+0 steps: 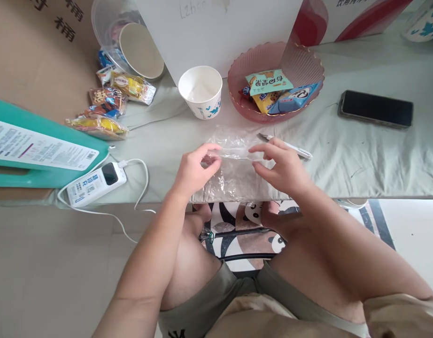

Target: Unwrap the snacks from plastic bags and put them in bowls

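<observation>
clear plastic film [228,180] is near the front edge of the worktop [371,164], between the hands; the left hand [195,170] has its grip at the film, though i cannot tell whether it is clamped; the right hand [282,164] has its grip apart at the film's other side, partly covering a utility knife [303,151]; a paper cup [202,96] and a pink bowl [241,101] stand behind

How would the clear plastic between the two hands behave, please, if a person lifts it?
The clear plastic would probably be floppy, since it lies creased and wrinkled. It is likely very light, as it looks thin and the tablecloth shows through. Its shiny highlights suggest it may be somewhat slippery.
</observation>
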Action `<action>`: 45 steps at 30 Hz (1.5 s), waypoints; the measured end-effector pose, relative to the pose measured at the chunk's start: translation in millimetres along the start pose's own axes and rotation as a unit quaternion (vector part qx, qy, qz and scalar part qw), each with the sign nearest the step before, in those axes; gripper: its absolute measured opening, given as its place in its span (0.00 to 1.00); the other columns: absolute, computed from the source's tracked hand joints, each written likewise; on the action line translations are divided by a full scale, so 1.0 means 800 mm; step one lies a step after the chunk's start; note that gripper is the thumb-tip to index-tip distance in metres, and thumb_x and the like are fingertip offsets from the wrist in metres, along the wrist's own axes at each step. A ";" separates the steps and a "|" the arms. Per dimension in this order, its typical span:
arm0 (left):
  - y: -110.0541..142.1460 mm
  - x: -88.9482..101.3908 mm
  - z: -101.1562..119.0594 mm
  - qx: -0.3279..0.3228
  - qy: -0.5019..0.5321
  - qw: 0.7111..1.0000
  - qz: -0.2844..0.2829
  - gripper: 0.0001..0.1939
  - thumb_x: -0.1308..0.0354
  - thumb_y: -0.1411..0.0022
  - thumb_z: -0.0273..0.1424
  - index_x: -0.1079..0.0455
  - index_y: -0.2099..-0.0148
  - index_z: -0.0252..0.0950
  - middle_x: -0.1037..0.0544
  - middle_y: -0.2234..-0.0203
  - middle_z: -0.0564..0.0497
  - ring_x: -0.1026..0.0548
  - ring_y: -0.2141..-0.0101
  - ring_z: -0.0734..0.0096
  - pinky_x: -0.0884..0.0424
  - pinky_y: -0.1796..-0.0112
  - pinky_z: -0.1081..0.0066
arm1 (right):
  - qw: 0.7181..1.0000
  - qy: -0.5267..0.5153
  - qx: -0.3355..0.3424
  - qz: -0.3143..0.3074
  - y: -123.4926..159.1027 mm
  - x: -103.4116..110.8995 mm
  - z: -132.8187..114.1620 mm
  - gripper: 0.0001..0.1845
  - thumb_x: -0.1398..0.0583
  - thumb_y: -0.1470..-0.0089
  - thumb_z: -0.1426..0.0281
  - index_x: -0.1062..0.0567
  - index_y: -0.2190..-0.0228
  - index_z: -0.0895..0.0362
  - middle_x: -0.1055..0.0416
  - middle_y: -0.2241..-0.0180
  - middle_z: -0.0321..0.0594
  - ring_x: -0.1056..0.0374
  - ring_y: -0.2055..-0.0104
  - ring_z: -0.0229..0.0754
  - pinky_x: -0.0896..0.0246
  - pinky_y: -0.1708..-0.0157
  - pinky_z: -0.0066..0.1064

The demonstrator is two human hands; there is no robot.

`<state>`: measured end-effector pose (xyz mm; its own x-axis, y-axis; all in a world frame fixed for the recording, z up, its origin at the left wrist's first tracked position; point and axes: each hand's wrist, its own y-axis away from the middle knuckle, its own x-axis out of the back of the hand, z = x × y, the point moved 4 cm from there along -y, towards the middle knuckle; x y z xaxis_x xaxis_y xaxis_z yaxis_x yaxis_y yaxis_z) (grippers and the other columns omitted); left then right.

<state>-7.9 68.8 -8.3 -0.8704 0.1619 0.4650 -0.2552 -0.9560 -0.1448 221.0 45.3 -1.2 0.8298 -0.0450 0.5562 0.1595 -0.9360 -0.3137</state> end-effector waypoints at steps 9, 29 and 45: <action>0.005 0.007 0.031 -0.073 0.145 0.987 0.012 0.14 0.32 0.43 0.41 0.28 0.72 0.39 0.21 0.55 0.46 0.23 0.49 0.59 0.26 0.47 0.58 | 0.968 -0.240 -0.076 -0.011 0.002 0.006 -0.023 0.07 0.39 0.42 0.64 0.31 0.69 0.51 0.28 0.72 0.36 0.25 0.64 0.45 0.29 0.56 0.44; -0.003 -0.030 0.004 0.285 0.341 0.889 -0.107 0.15 0.31 0.45 0.36 0.27 0.57 0.39 0.26 0.83 0.57 0.30 0.85 0.75 0.35 0.84 0.76 | 0.879 -0.351 -0.293 -0.139 0.002 -0.034 0.004 0.14 0.32 0.48 0.60 0.27 0.64 0.52 0.38 0.82 0.28 0.44 0.81 0.34 0.46 0.80 0.30; -0.020 -0.011 -0.022 0.108 0.105 0.988 0.025 0.08 0.37 0.47 0.27 0.22 0.62 0.38 0.21 0.67 0.51 0.26 0.69 0.72 0.27 0.65 0.70 | 0.865 -0.374 -0.334 0.003 0.000 -0.028 0.021 0.27 0.28 0.62 0.65 0.30 0.59 0.51 0.31 0.76 0.28 0.37 0.76 0.35 0.43 0.75 0.28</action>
<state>-3.6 87.0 -25.5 -0.9537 0.1394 0.2665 -0.1341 -0.9902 0.0381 210.9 52.2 -26.5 0.9831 -0.0463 -0.1770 0.0165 -0.9410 0.3381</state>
